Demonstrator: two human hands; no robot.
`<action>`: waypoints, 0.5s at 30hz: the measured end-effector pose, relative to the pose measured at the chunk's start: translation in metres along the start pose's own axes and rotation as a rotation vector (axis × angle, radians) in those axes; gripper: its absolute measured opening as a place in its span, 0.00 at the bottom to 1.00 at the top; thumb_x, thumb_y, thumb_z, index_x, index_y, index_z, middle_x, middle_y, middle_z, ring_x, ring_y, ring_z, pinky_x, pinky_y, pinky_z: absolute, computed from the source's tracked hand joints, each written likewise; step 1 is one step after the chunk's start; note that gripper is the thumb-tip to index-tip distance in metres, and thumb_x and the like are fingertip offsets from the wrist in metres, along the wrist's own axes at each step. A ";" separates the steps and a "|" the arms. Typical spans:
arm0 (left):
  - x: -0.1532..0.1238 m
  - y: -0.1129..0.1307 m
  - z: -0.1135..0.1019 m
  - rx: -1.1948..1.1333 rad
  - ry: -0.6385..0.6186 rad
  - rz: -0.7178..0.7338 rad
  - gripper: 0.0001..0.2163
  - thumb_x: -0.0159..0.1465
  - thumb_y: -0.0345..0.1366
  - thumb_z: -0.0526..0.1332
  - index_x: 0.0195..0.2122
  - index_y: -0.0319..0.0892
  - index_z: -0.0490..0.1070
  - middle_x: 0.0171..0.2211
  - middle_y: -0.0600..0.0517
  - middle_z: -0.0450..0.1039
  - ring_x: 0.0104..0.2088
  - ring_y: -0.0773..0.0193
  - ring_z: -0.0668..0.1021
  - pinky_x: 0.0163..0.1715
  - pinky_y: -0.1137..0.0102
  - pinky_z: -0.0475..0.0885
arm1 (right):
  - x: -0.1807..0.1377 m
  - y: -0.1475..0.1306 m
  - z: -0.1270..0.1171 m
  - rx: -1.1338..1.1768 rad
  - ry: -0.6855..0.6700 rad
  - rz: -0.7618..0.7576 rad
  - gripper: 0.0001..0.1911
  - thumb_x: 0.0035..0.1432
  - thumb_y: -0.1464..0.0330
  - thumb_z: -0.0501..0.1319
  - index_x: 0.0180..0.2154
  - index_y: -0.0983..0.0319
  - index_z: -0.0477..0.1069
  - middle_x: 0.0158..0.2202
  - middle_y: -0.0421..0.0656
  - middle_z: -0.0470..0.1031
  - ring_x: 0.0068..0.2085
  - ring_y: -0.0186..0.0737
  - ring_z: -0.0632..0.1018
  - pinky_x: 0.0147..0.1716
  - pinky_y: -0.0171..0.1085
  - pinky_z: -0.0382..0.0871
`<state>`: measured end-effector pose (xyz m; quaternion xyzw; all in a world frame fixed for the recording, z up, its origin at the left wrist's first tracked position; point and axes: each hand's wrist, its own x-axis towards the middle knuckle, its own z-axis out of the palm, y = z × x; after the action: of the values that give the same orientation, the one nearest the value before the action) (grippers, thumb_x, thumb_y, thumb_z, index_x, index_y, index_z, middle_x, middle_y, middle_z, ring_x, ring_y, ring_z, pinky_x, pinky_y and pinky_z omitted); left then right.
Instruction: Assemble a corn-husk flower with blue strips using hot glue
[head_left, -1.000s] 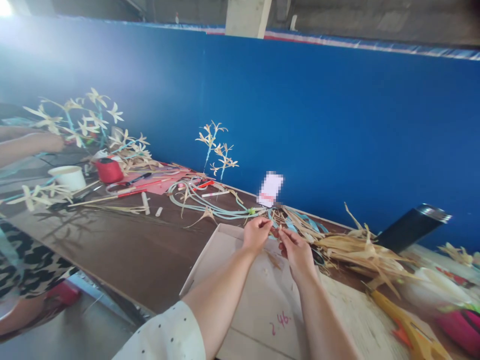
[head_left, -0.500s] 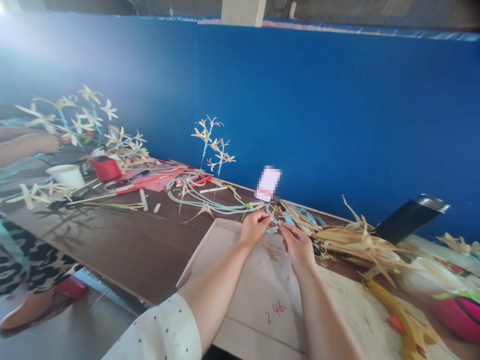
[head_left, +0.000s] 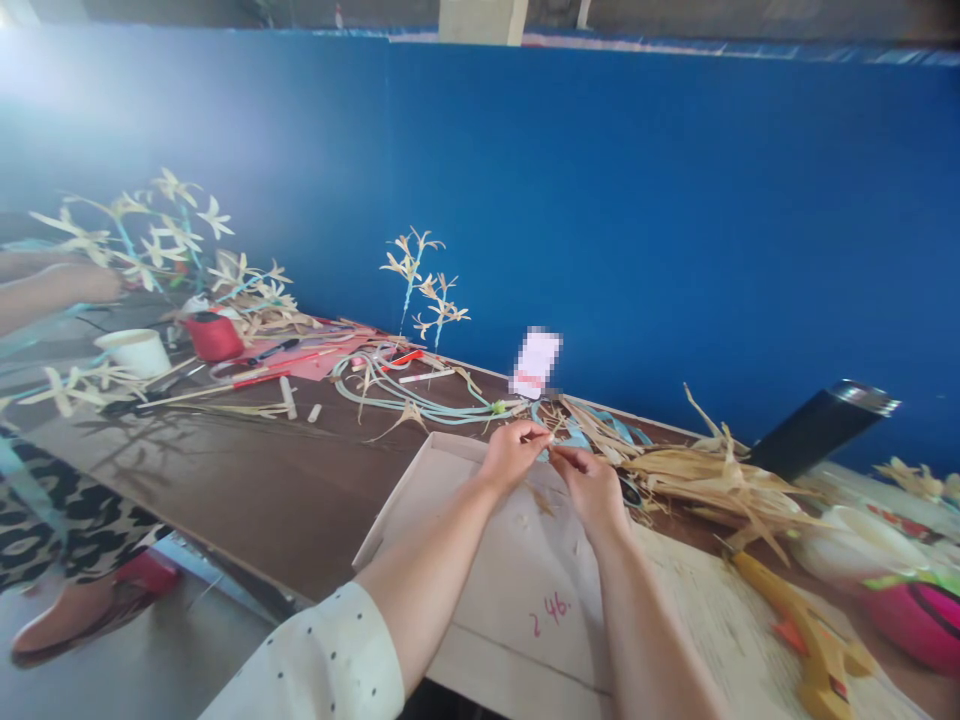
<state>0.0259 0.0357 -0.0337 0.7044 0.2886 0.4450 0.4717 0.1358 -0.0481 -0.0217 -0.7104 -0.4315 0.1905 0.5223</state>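
My left hand (head_left: 516, 452) and my right hand (head_left: 591, 485) meet at the fingertips over the far edge of a cardboard tray (head_left: 517, 590). Each has thumb and finger pinched together. Whatever lies between them is too small to make out. Light blue tape and thin dried strips (head_left: 596, 425) lie just behind the fingers. A small dry husk scrap (head_left: 541, 500) rests on the cardboard below my hands. To the right of my right hand is a heap of dried husk leaves (head_left: 701, 475).
A black flask (head_left: 817, 435) leans at the right, behind a yellow glue gun (head_left: 802, 630). Pale blue tubing (head_left: 412, 408), a red pot (head_left: 214, 337) and a white cup (head_left: 135, 352) lie leftward. Husk flowers (head_left: 409, 265) stand against the blue wall. Another person's arm (head_left: 60, 290) reaches in at far left.
My fingertips have come closer together, the right hand moving slightly left and the left hand slightly right. The other person's foot has shifted a little right.
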 end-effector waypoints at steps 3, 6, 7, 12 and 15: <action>0.001 -0.001 0.000 0.023 0.014 -0.002 0.11 0.57 0.40 0.59 0.33 0.39 0.75 0.30 0.51 0.76 0.32 0.67 0.75 0.35 0.75 0.68 | -0.001 -0.001 0.000 -0.009 -0.024 -0.011 0.15 0.45 0.59 0.63 0.34 0.61 0.78 0.33 0.43 0.79 0.35 0.43 0.76 0.37 0.38 0.65; 0.002 -0.003 0.000 0.048 0.030 0.012 0.10 0.58 0.40 0.59 0.33 0.39 0.75 0.30 0.52 0.76 0.32 0.67 0.75 0.35 0.75 0.68 | -0.001 0.000 0.001 0.007 -0.044 -0.013 0.17 0.46 0.58 0.63 0.36 0.61 0.78 0.34 0.43 0.78 0.35 0.43 0.76 0.37 0.38 0.65; 0.002 -0.003 0.001 0.057 0.037 0.020 0.10 0.58 0.40 0.59 0.33 0.40 0.75 0.31 0.52 0.76 0.33 0.67 0.75 0.36 0.75 0.68 | -0.001 0.001 0.001 0.013 -0.049 -0.008 0.17 0.46 0.57 0.63 0.36 0.61 0.78 0.34 0.43 0.78 0.35 0.43 0.76 0.37 0.39 0.65; 0.002 0.001 0.000 0.076 0.048 0.018 0.10 0.57 0.39 0.58 0.32 0.40 0.75 0.30 0.52 0.76 0.33 0.67 0.75 0.36 0.75 0.68 | -0.002 0.003 0.002 0.006 -0.066 0.006 0.18 0.46 0.54 0.64 0.34 0.61 0.77 0.32 0.43 0.78 0.33 0.43 0.75 0.35 0.38 0.64; 0.001 0.005 -0.002 0.066 0.052 -0.018 0.09 0.57 0.39 0.58 0.31 0.40 0.74 0.28 0.53 0.76 0.31 0.67 0.75 0.35 0.75 0.68 | -0.001 0.004 0.002 0.034 -0.094 0.000 0.19 0.46 0.54 0.63 0.34 0.61 0.78 0.32 0.43 0.78 0.34 0.43 0.75 0.35 0.37 0.64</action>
<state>0.0250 0.0353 -0.0285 0.7052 0.3215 0.4492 0.4444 0.1352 -0.0485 -0.0261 -0.6918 -0.4521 0.2309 0.5135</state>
